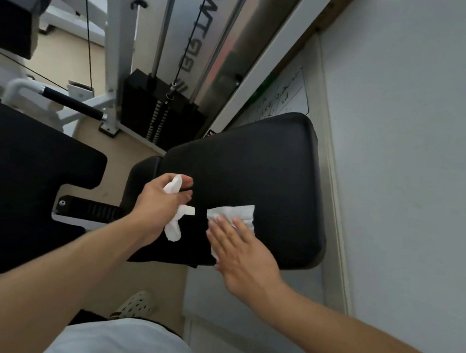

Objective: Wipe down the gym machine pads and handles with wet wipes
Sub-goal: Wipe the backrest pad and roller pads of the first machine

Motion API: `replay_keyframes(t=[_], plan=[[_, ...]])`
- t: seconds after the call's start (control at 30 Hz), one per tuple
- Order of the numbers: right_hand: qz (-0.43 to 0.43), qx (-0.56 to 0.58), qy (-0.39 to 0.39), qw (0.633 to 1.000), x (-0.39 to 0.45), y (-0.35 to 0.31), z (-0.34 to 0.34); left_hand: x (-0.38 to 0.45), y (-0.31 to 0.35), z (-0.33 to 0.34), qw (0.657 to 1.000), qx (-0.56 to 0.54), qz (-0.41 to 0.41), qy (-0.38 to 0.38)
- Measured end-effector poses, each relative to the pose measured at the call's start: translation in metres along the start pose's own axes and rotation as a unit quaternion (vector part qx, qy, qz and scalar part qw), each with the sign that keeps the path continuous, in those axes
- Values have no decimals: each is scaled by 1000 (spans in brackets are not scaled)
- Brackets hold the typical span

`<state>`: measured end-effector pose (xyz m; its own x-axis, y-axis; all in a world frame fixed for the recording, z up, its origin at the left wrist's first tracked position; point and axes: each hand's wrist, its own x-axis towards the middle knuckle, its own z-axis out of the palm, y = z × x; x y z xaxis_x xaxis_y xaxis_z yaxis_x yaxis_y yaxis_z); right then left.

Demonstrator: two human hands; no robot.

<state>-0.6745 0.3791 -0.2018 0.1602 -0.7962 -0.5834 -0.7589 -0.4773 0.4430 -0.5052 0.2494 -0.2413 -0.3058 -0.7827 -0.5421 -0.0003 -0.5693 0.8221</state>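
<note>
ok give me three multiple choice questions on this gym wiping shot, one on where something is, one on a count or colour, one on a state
1. Where does the flat wipe lie?
A. on the black pad by the wall
B. on the floor
C. over the weight stack

2. How many white wipes are in view?
A. one
B. two
C. four

3. How does the left hand hold its wipe?
A. fingers curled round a bunched wipe
B. flat palm pressing it down
C. it holds nothing

Answers:
1. A: the flat wipe is spread on the black pad under the fingers of the right hand.
2. B: one lies flat under the right hand, and a bunched wipe is in the left.
3. A: the left hand's fingers curl round the bunched wipe, whose ends hang out.
</note>
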Motion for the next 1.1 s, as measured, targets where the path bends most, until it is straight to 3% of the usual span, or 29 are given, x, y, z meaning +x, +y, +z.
replay_keyframes(t=[0.23, 0.37, 0.63, 0.77, 0.93, 1.03, 1.1], plan=[[-40, 1, -93, 995, 92, -37, -6, 2, -9, -51, 998, -4, -1, 70], [-52, -6, -107, 993, 147, -42, -9, -9, -32, -96, 990, 40, -29, 132], [40, 26, -85, 995, 271, -60, -5, -18, -95, -160, 962, 102, -108, 230], [8, -9, -101, 995, 305, -120, 20, -12, -131, -177, 958, 85, -129, 241], [-132, -91, -165, 973, 288, -208, 56, 3, -157, -184, 959, 58, -144, 236], [-183, -112, -176, 961, 303, -205, 51, 24, -158, -186, 966, 39, -135, 216], [-127, -107, -132, 977, 335, -166, 37, 38, -155, -187, 970, 6, -133, 202]])
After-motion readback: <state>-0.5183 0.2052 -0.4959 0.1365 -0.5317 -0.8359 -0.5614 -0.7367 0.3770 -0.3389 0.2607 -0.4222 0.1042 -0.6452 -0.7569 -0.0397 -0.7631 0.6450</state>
